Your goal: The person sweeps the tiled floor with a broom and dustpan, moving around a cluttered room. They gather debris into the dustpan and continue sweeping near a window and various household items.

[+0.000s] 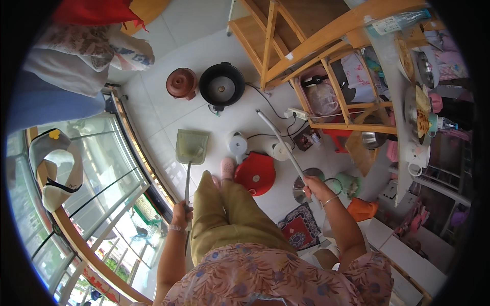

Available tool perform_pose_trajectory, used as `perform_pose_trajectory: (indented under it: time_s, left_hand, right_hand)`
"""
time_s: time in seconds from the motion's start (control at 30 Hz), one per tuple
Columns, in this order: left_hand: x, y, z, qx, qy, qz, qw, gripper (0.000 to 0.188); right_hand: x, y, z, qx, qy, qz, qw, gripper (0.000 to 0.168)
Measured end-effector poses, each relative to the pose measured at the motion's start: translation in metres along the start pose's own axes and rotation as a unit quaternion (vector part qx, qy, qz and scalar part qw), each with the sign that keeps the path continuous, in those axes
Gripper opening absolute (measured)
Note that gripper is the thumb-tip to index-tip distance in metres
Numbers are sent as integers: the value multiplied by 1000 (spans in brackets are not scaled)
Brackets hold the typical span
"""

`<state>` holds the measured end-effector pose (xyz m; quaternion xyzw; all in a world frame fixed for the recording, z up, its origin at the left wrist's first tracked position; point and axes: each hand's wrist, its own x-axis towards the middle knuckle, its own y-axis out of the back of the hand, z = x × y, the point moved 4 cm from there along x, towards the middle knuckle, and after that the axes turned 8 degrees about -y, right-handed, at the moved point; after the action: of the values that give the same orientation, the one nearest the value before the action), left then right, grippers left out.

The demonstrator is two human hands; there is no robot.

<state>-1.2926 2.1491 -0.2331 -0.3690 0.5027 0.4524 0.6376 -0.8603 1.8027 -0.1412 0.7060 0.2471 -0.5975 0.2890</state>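
My left hand [181, 215] is closed around the upright handle of a long-handled dustpan [192, 143]. The greenish, see-through pan rests on the white floor tiles ahead of my feet, with some debris visible in it. In my right hand [317, 189] is a long grey pole [281, 138], slanting forward and leftward to a narrow tip. Whatever lies at the pole's rear end is hidden by my forearm. A red round-topped stool or lid [255, 174] sits beside my pink shoe [228, 168], and a pale kettle-like vessel [238, 143] stands just beyond it.
A black electric pot [222, 85] and a lidded brown clay pot [181, 83] stand on the floor ahead. Cables run to a power strip [296, 113] by a wooden-framed table [354, 126]. At left is a window [103, 153]; a patterned mat [300, 226] lies at right.
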Motion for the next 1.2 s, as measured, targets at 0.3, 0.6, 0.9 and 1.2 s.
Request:
perform_pose_trajectory:
  time_s: [0.3,0.6,0.9,1.2]
  left_hand:
    - [-22,-27,19,28,-7,1,1000,22]
    - [-6,-11,22,60,3,16,998,26]
    - [-20,-12,76,159,-3,49,986,21]
    - [-8,-3,92,196,33,25,980,22]
  right_hand:
    - [106,-71,-28,-51,65,6,997,27]
    - [44,-1,-50,-158,38,51,985,28]
    - [99,-88,-87,-274,84,62,956,29]
    - [79,-186,-117,-248,-68,-187,948,20]
